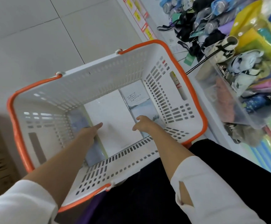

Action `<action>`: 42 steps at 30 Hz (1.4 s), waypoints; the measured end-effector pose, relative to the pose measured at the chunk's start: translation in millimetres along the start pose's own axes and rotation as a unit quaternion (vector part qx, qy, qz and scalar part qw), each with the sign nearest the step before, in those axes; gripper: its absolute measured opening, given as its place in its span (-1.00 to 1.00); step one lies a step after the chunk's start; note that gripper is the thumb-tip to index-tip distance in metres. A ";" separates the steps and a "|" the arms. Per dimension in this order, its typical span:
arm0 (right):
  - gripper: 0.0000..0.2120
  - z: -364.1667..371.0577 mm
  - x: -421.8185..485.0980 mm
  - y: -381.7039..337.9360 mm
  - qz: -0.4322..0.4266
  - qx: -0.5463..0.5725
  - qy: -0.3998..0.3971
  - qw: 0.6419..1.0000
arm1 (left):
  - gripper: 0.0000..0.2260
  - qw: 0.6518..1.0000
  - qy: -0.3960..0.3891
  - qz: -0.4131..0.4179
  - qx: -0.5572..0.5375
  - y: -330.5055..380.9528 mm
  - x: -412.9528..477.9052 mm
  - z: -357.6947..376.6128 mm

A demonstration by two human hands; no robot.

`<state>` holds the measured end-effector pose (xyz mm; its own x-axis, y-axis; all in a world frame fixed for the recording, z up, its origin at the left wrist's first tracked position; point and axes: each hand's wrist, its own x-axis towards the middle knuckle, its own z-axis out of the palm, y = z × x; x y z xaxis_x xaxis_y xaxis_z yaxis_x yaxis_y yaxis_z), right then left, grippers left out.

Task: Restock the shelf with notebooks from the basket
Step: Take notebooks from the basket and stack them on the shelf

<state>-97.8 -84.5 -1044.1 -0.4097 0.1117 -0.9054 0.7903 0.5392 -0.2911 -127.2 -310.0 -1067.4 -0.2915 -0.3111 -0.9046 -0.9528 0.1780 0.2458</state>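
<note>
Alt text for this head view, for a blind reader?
The left hand and right hand reach into a white basket with an orange rim, at either side of a white notebook lying in it. A shelf of umbrellas stands to its right.

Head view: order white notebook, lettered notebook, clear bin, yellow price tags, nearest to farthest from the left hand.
1. White notebook, basket middle, at the left hand.
2. Lettered notebook, basket right.
3. Clear bin, shelf at right.
4. Yellow price tags, shelf edge, top.
</note>
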 end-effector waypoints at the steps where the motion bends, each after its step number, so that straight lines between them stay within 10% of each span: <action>1: -0.29 2.2 0.8 0.9 0.001 0.009 -0.014 1.000 | -0.61 1.000 -0.002 -0.003 -0.007 2.1 0.8 4.0; 10: -0.22 2.0 15.5 4.8 0.009 0.021 0.049 0.999 | -0.45 0.999 -0.002 0.050 0.010 7.3 -2.5 39.8; 21: -0.07 -29.9 36.9 27.1 0.028 -0.034 0.140 0.989 | -0.77 0.997 -0.059 0.036 -0.044 -3.2 17.9 25.4; 34: -0.19 -37.6 44.8 31.3 0.033 -0.018 0.130 0.991 | -0.87 0.982 -0.167 0.031 -0.085 7.0 6.2 31.3; 42: -0.40 -45.7 35.5 26.0 -0.017 0.029 0.173 0.984 | -0.66 0.990 -0.093 0.029 -0.104 0.7 0.8 38.1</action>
<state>-112.6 -28.3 -1069.7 -0.5593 0.3780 -0.7377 0.7938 0.5005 -0.3454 -124.9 -274.5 -1081.2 -0.3432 -0.1261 -0.9307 -0.9377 -0.0113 0.3473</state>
